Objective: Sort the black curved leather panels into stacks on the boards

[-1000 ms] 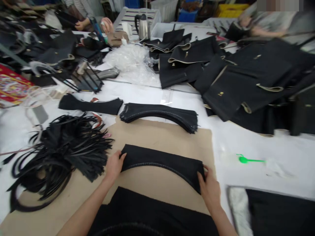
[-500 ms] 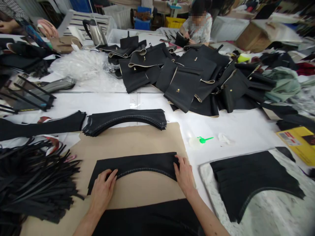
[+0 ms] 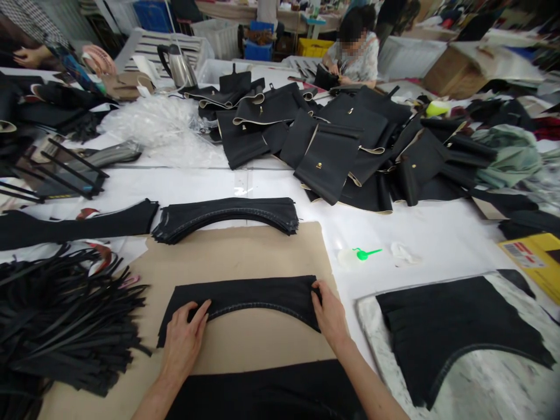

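And there, the left hand [image 3: 181, 338] had slid inward from the corner of the black piece [image 3: 245, 293], fingers pinching or merely pressing, hard to tell; the right hand [image 3: 331, 316] gripped the other end, steadying it on brown cardboard [image 3: 297, 254].

On a brown sheet [image 3: 245, 249] laid over the white tabletop [image 3: 411, 224], the left hand [image 3: 186, 335] rests its fingers on a black curved panel [image 3: 245, 293] toward its left end; the right hand [image 3: 330, 312] grips its right end. A stack of similar panels [image 3: 227, 205] lies across the sheet's far edge, and black strips [image 3: 74, 321] heap over its left side. Beyond the sheet's right edge are a green nozzle [image 3: 363, 255] and, nearer, a marbled slab [image 3: 485, 385] carrying black pieces [image 3: 450, 324]. Toward the tabletop's far edge sit crumpled clear plastic [image 3: 151, 122], piled black flaps [image 3: 332, 143] and a kettle [image 3: 180, 69]; past it, a co-worker [image 3: 359, 61].
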The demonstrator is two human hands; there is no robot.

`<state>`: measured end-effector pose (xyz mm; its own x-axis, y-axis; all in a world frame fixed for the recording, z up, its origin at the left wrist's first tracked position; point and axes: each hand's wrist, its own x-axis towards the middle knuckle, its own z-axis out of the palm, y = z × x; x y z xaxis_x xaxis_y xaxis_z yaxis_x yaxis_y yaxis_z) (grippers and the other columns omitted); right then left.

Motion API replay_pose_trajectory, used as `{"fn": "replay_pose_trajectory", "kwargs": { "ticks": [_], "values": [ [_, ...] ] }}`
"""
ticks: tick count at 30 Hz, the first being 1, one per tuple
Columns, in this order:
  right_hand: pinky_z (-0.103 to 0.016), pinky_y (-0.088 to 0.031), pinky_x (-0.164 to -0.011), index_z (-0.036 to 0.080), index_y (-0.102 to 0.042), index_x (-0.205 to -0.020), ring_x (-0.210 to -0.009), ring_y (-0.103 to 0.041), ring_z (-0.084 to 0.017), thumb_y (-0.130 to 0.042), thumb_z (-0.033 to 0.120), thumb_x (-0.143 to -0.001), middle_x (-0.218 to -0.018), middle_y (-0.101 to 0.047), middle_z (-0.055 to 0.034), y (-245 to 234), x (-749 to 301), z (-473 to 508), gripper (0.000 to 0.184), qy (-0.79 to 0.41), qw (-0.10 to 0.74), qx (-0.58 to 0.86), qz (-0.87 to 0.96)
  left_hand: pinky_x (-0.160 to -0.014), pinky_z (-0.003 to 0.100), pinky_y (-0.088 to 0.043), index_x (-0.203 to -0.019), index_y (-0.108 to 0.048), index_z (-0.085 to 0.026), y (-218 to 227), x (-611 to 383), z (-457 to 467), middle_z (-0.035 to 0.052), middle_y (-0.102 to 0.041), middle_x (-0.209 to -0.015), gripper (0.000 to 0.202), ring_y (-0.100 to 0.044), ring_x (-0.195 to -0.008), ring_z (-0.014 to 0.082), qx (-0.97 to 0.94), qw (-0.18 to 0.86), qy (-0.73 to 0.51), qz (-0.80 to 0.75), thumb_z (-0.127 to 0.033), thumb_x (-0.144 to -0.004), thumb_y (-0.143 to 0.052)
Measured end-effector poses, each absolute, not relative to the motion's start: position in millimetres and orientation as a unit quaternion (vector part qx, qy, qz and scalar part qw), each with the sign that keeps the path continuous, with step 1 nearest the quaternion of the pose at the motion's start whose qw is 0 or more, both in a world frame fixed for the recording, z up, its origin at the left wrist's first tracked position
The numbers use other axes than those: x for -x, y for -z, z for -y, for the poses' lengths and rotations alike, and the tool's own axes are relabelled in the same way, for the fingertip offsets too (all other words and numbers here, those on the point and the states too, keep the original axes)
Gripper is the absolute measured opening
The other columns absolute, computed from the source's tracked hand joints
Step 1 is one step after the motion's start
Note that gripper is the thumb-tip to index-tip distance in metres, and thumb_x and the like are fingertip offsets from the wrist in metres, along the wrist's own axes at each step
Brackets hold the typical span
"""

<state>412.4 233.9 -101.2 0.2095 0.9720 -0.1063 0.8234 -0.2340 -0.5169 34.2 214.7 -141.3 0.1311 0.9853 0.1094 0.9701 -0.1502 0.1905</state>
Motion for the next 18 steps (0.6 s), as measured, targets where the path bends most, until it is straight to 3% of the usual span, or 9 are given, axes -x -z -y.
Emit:
{"fn": "replay_pose_trajectory", "kwargs": {
  "ticks": [5,10,13,16,18],
  "values": [
    [-0.035,-0.047,-0.07,0.022,-0.054,-0.097,-0.076,-0.061,-0.02,-0.03,0.024,-0.09,-0.095,-0.062,-0.0051,105,-411,-235,0.026,-0.211,0.145,0.749,0.612,-0.081,0.038,-0.049,-0.124,-0.059,-0.032,138,-36,-216,0.0117,-0.05,-0.116,0.034,-0.05,-0.103,0.0261,-0.748,0.032,-0.087,-0.657,-0.033,-0.092,-0.045],
    [-0.036,-0.047,-0.077,0.02,-0.054,-0.104,-0.087,-0.061,-0.021,-0.029,0.025,-0.092,-0.101,-0.061,-0.0065,109,-411,-234,0.028,-0.207,0.134,0.747,0.617,-0.081,0.038,-0.048,-0.128,-0.054,-0.037,132,-40,-217,0.0112,-0.048,-0.118,0.037,-0.049,-0.106,0.0263,-0.747,0.038,-0.072,-0.66,-0.033,-0.093,-0.044],
    [-0.037,-0.047,-0.074,0.02,-0.053,-0.107,-0.09,-0.059,-0.022,-0.026,0.029,-0.095,-0.106,-0.057,-0.009,111,-412,-231,0.032,-0.198,0.133,0.754,0.612,-0.083,0.04,-0.047,-0.129,-0.052,-0.04,127,-44,-216,0.0109,-0.048,-0.119,0.038,-0.047,-0.11,0.027,-0.75,0.04,-0.057,-0.657,-0.033,-0.092,-0.045],
    [-0.037,-0.045,-0.07,0.021,-0.054,-0.11,-0.088,-0.057,-0.023,-0.025,0.033,-0.096,-0.112,-0.053,-0.0104,112,-414,-228,0.034,-0.144,0.137,0.774,0.602,-0.084,0.041,-0.046,-0.128,-0.053,-0.039,124,-48,-215,0.0112,-0.048,-0.119,0.037,-0.047,-0.112,0.0273,-0.751,0.045,-0.054,-0.656,-0.033,-0.092,-0.045],
    [-0.039,-0.044,-0.075,0.021,-0.055,-0.112,-0.093,-0.055,-0.024,-0.028,0.032,-0.096,-0.112,-0.053,-0.0108,112,-411,-226,0.033,-0.087,0.142,0.764,0.624,-0.086,0.042,-0.045,-0.127,-0.054,-0.038,124,-49,-214,0.0114,-0.049,-0.119,0.036,-0.046,-0.113,0.027,-0.75,0.051,-0.056,-0.657,-0.033,-0.092,-0.044]
  ]
}}
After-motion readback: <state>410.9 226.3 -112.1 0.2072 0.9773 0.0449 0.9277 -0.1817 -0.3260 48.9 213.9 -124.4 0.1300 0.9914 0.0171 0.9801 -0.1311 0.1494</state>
